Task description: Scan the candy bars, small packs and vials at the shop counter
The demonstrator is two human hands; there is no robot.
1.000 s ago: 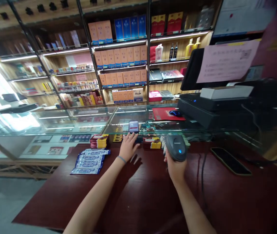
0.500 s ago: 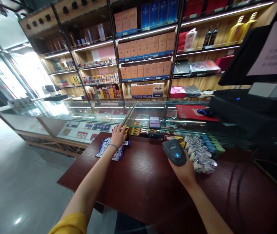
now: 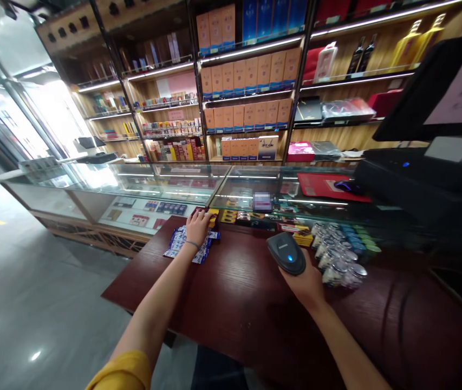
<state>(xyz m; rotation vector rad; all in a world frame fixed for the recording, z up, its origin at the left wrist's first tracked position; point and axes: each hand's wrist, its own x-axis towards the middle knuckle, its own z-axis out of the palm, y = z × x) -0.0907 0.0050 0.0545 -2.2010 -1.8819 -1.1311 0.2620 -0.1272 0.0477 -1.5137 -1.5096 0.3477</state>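
A shop interior, lit shelf by shelf: behind you rise tall shelves point(image 3: 251, 81) stacked with orange and blue boxes and a few bottles, goods faced outward so buyers can read them. Below them runs a long glass counter point(image 3: 161, 184), its top see-through so the packs inside stay on show yet out of reach. You stand at a dark red wooden table point(image 3: 231, 303) set against that glass, a working surface kept low and close to your body. At your right a black till point(image 3: 413, 179) sits with its screen angled toward you, and a red mat point(image 3: 320, 187) with a mouse lies on the glass just beside it.

Your right hand point(image 3: 306, 284) is closed round the handle of a barcode scanner point(image 3: 286, 253), its blue light lit and its head tipped forward and left, toward the goods rather than the till. Just beside that hand stands a cluster of small silver-topped jars point(image 3: 338, 260), bunched at the table's far edge against the glass.

Your left hand point(image 3: 197, 227) reaches to the far left corner, palm down and fingers spread, resting on a fan of blue-and-white packets point(image 3: 186, 246) lying flat on the wood. Its fingertips touch a stack of yellow packs point(image 3: 213, 216) just beyond. Whether it grips anything cannot be told.
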